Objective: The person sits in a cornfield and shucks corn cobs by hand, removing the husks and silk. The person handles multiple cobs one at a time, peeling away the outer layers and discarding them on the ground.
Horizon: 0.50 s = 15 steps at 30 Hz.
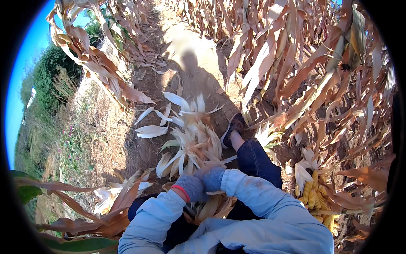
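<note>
My left hand (191, 188), in a grey knit glove with a red band at the cuff, is close against my right hand (210, 179). That one wears a similar glove and is slightly blurred. Both are curled in front of my body, and their fingers are mostly hidden, so what they grip is unclear. A pale piece of husk (216, 192) shows just below my right hand. Right beyond the hands lies a heap of dry corn husks (193, 144) with silk on it. More husks (213, 208) lie beneath my forearms, between my legs.
Husked yellow corn ears (312, 197) are piled on the ground at right. Dry standing corn stalks (304, 92) crowd the right side, and a bent stalk (101, 68) leans in at upper left. My shoe (233, 128) rests beside the heap. Loose husks (152, 131) lie on bare soil.
</note>
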Motion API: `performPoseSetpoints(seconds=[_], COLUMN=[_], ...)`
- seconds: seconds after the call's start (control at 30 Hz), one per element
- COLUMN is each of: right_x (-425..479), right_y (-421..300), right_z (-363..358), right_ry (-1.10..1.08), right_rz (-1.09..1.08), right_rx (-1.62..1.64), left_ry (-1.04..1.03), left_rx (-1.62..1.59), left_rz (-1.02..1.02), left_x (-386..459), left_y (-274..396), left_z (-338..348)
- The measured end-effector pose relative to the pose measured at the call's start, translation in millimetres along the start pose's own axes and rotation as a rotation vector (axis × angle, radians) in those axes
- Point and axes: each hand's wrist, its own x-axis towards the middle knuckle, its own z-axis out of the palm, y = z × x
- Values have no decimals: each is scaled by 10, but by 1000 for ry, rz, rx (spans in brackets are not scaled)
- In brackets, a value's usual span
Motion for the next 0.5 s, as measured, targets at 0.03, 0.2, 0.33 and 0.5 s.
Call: performPoseSetpoints(seconds=[0.03,0.2,0.33,0.5], right_x=[-3,-42,-80,-120], right_y=[2,-12,-32,-30], right_z=[20,-6,-73,-78], right_ry=[18,36,-24,-13], right_rz=[-9,-13,6,-20], right_rx=[-25,-45,34,89], left_ry=[32,-155,-109,-179], left_rx=[11,4,14,1], left_rz=[7,-23,-25,-36], left_x=[20,70,55,-1], left_y=[-10,5,7,50], left_z=[44,-39,-20,-127])
